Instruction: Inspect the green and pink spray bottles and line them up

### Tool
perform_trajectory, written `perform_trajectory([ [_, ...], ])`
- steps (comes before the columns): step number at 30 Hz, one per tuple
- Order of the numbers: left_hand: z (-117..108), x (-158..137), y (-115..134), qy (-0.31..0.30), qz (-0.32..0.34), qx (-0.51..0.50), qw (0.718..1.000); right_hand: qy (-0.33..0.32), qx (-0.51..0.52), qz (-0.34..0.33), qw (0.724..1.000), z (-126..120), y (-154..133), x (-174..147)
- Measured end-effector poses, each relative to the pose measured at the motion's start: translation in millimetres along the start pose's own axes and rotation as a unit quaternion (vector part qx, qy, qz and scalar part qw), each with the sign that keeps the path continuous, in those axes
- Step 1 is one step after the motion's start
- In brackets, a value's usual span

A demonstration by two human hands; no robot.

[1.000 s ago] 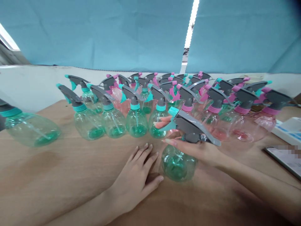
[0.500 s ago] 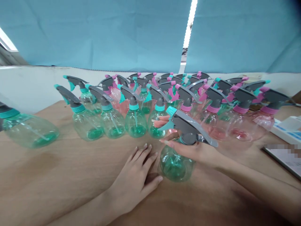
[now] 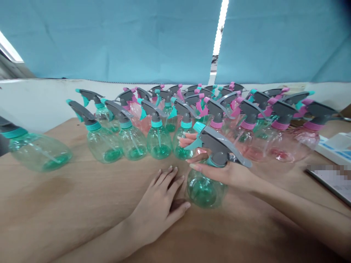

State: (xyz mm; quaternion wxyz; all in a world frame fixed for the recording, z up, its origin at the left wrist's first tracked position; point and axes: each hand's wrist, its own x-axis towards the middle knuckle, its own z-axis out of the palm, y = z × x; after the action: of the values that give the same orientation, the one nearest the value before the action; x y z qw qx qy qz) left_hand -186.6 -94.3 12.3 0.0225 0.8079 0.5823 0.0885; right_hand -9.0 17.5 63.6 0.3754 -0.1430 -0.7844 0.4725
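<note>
Near the middle of the table stands a green spray bottle [image 3: 205, 190] with a grey trigger head and a turquoise nozzle pointing left. My right hand [image 3: 227, 173] is closed around its neck, just below the head, with the thumb on the near side and the other fingers partly behind the bottle. My left hand [image 3: 161, 201] lies flat on the wooden table [image 3: 90, 204], fingers stretched out and holding nothing, just left of that bottle. Behind both hands runs a row of spray bottles, among them a green one [image 3: 159, 144] and a pink one [image 3: 282, 146].
Several more green and pink spray bottles crowd toward the back wall. A single green bottle [image 3: 41, 153] stands at the far left. To the right are a white-and-blue box [image 3: 333, 149] and a dark-edged flat object [image 3: 329, 186]. A blue curtain [image 3: 123, 44] hangs behind.
Almost nothing differs. The view has shifted very slightly, and my right hand keeps its hold on the bottle while my left hand stays flat.
</note>
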Motion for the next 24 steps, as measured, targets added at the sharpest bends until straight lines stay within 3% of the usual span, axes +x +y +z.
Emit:
perform_trajectory([
  [6, 0, 0, 1, -0.001, 0.001, 0.002, 1.0, 0.028, -0.057, 0.063, 0.996, 1, -3, -3],
  [13, 0, 0, 0, -0.002, 0.003, -0.001, 1.0, 0.003, -0.002, 0.016, 1.0, 0, -17, 2],
  [24, -1, 2, 0, -0.012, 0.002, 0.001, 1.0, 0.036, -0.017, 0.041, 0.998, 2, -20, -2],
])
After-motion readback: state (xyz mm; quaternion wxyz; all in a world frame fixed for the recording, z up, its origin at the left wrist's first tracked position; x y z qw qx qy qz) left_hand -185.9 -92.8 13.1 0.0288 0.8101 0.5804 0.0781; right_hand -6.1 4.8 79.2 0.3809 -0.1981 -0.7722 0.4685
